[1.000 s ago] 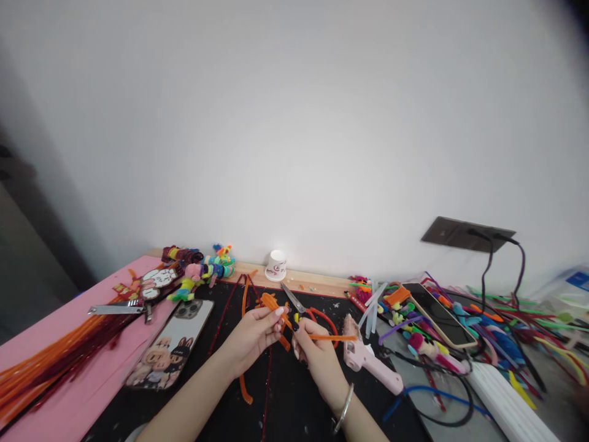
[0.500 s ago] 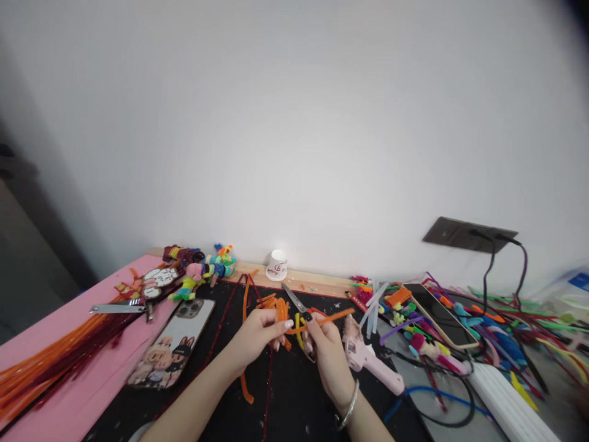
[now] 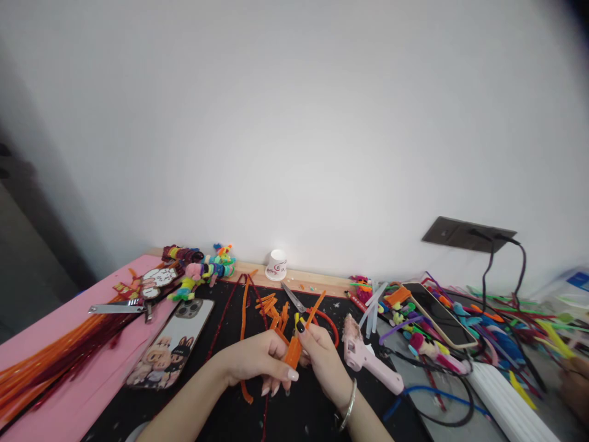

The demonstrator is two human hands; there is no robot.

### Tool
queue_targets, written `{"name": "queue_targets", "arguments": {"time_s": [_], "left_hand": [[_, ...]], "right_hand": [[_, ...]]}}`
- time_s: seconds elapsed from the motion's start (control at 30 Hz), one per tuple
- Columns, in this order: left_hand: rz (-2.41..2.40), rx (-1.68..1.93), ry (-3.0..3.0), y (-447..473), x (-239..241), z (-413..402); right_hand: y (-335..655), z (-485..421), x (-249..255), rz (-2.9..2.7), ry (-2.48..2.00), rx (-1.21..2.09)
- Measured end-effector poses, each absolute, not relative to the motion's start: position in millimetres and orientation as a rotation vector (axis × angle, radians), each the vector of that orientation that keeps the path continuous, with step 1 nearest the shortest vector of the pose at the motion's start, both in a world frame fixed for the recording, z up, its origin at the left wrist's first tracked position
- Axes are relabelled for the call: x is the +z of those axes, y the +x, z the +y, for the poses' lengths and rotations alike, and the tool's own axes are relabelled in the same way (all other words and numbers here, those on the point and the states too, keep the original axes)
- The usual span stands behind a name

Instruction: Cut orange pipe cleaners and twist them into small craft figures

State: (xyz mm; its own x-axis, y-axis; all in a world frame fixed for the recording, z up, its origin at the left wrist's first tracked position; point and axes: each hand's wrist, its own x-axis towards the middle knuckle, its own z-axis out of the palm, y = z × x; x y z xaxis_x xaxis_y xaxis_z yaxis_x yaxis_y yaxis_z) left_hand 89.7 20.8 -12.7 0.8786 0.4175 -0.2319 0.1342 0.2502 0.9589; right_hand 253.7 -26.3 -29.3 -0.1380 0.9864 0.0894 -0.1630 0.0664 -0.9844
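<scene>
Both of my hands meet at the middle of the black mat (image 3: 230, 393). Between the thumb and fingers of my left hand (image 3: 262, 359) is a flat bundle of orange pipe cleaners (image 3: 293, 352). My right hand (image 3: 324, 356), with dark nails, is closed on a loose orange pipe cleaner end (image 3: 317, 305) that sticks up and to the right. Short yellow tips (image 3: 297, 319) show beside its thumb. Just behind my right hand lie scissors (image 3: 294, 297) with red handles. Short cut orange pieces (image 3: 267, 304) are scattered behind my left hand.
A paper cup (image 3: 277, 266) stands by the wall. Left are a phone (image 3: 172, 344) and long pipe cleaners (image 3: 59, 350). Right are a pink glue gun (image 3: 368, 359), clear glue sticks (image 3: 375, 310), another phone (image 3: 439, 316) and a white power strip (image 3: 510, 399). Another person's hand (image 3: 575, 380) shows at the right edge.
The orange bundle has moved down and right, now tilted. The loose orange end has swung from nearly level to steeply upward. The scissors' red handles show more. Another person's hand has appeared at right.
</scene>
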Motion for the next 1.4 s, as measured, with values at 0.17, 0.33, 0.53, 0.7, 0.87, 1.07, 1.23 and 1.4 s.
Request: {"name": "queue_targets", "arguments": {"time_s": [0.17, 0.33, 0.53, 0.7, 0.87, 1.07, 1.23, 1.4], "left_hand": [[0.518, 0.163, 1.315, 83.7, -14.9, 25.5], [0.505, 0.009, 1.331, 79.4, -15.6, 26.4], [0.513, 0.126, 1.350, 79.6, -14.8, 26.1], [0.742, 0.464, 1.475, 88.2, -15.1, 26.9], [0.887, 0.731, 1.893, 92.7, -13.5, 26.0], [0.845, 0.723, 2.328, 86.7, -13.8, 22.9], [0.853, 0.692, 2.501, 88.2, -13.4, 20.5], [0.891, 0.697, 2.410, 90.1, -11.0, 19.9]], "right_hand": [[259.9, -24.4, -29.9, -1.348, -0.989, 1.329], [256.9, -26.4, -27.8, -1.452, -1.034, 1.425], [256.0, -26.0, -26.5, -1.355, -1.092, 1.339], [257.0, -20.6, -22.7, -1.084, -1.182, 1.057], [255.7, -19.8, -24.9, -1.127, -1.314, 0.803], [252.8, -20.7, -29.9, -1.196, -1.386, 0.695], [253.2, -20.3, -31.1, -1.210, -1.394, 0.697], [254.8, -19.8, -31.5, -1.199, -1.401, 0.661]]}}
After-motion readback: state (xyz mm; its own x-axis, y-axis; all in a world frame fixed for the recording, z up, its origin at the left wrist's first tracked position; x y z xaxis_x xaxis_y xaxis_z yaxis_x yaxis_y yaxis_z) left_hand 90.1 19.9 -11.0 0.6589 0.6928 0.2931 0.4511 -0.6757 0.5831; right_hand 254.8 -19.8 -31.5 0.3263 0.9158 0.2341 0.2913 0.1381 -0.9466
